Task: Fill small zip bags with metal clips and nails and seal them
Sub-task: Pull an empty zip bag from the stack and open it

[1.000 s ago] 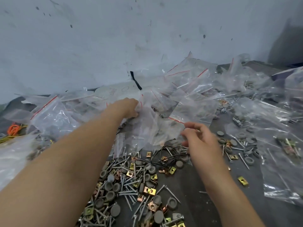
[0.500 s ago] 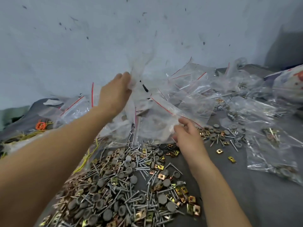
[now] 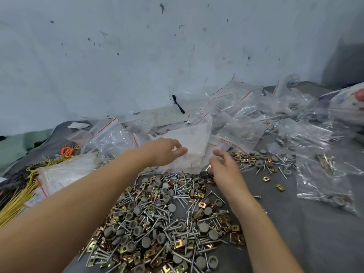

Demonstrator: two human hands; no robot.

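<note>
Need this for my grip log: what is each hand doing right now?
Left hand: fingers at the empty zip bags; a pinch cannot be told.
Right hand: open, fingers loosely curled, holding nothing.

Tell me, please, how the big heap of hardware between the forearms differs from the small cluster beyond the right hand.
The big heap is larger and piled deep, while the small cluster is spread thin with loose strays. The big heap lies nearest the camera; the small cluster lies farther off, right of the right hand. Both mix grey caps, brass-coloured clips and nails on the dark surface.
</note>
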